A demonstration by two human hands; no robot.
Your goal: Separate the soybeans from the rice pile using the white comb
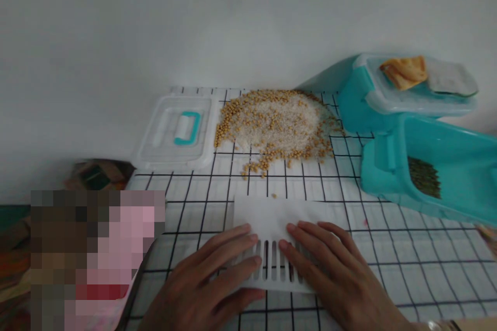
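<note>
A white sheet [267, 215] with a row of narrow slots lies on the checked tablecloth at the near side of the table. My left hand [212, 274] rests on its left part, fingers stretched out and its thumb by the near edge. On the right part lies my right hand [337, 271], fingers spread over the slots' end. Neither hand grips anything that I can see. Beyond the sheet is a heap of yellow soybeans mixed with white rice grains [277, 124], with several beans loose at its near edge.
A clear lid [174, 155] with a turquoise handle lies left of the heap. At right stand an open turquoise bin [458, 139] with small green grains inside and a lidded turquoise box [353, 98] with cloths [406, 72] on top. A person, blurred out [128, 238], is at left.
</note>
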